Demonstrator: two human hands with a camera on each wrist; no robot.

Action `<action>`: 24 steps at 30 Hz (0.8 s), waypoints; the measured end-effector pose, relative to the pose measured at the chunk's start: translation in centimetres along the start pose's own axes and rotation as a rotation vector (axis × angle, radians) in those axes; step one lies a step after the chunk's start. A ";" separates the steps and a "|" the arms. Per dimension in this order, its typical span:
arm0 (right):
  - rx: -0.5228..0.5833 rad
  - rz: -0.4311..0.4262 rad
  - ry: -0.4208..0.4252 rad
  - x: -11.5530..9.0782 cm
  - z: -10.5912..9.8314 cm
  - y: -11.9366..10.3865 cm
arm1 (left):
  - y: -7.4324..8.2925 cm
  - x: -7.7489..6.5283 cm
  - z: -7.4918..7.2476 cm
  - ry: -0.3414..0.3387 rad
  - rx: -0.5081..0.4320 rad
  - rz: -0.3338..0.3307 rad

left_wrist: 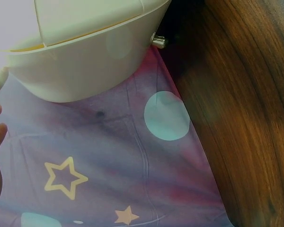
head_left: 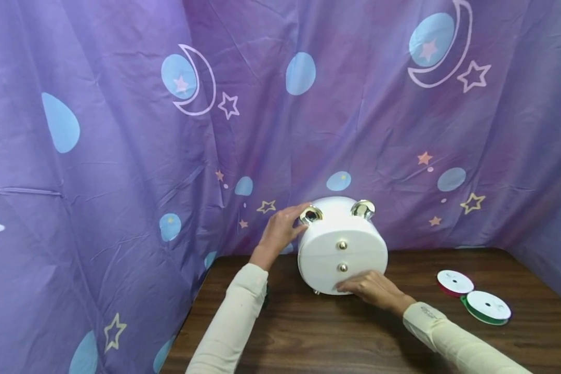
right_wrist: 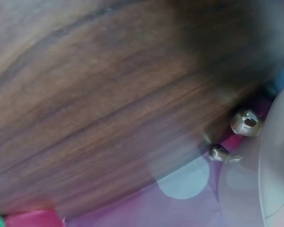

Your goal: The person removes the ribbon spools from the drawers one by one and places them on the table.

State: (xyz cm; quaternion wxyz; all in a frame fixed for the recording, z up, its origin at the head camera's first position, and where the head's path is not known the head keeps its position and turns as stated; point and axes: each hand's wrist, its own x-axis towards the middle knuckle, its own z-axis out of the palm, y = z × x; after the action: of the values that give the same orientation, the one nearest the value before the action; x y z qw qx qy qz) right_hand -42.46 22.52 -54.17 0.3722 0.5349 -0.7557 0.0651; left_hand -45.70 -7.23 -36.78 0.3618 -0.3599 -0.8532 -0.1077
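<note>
White case: smooth, plastic-looking, softly glossy. Ear-like cups and round knobs: mirror-bright, gold-toned, metallic. Tabletop: dark wood grain, low sheen. Backdrop: creased cloth, mostly matt. Sleeves: matt, soft fabric. Spool discs: smooth, matt, papery white.

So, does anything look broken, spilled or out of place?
Nothing stands out: no visible spill or damage. The gold-knobbed white box looks intact between left hand and right hand; the red ribbon spool and green ribbon spool sit together on the wooden table. The purple curtain is just creased.
</note>
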 end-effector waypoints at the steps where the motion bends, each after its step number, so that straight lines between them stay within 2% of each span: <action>1: -0.008 -0.009 -0.001 0.1 0.0 0.1 | 0.0 0.0 -0.1 -0.003 0.000 -0.001; 9: 0.015 -0.030 0.005 0.4 -0.2 0.1 | 0.0 0.1 -0.2 0.000 0.006 0.001; 24: -0.009 -0.024 0.035 0.2 -0.2 -0.5 | -0.1 0.0 -0.2 0.000 0.028 0.012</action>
State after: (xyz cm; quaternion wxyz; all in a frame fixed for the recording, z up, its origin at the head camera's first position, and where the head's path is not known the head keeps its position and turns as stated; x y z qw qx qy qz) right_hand -42.02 22.25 -54.04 0.3886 0.5410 -0.7429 0.0665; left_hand -45.65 -7.35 -36.59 0.3676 -0.3600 -0.8524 -0.0938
